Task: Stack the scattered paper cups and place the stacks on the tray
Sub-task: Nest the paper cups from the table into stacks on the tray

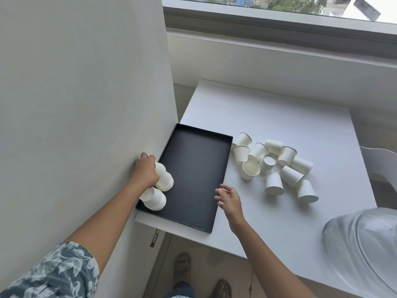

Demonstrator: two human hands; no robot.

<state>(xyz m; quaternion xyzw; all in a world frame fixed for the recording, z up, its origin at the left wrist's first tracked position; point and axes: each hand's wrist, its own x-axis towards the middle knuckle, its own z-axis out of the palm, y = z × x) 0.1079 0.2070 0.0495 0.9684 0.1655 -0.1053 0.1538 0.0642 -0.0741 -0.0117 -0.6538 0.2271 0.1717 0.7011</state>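
Note:
A black rectangular tray [193, 168] lies on the white table against the wall. Two upside-down stacks of white paper cups stand at its left edge. My left hand [145, 171] grips the top of the farther stack [164, 179]. The nearer stack [154, 198] stands free just below my wrist. My right hand [228, 198] hovers over the tray's right rim, fingers spread and holding nothing. To the right of the tray lies a loose pile of several white paper cups [275, 164], some upright, some upside down, some on their sides.
A grey wall [86, 104] rises right beside the tray's left side. A clear plastic dome-shaped container [365, 250] sits at the table's near right corner. A white chair [382, 164] stands beyond the right edge. A window sill runs behind the table.

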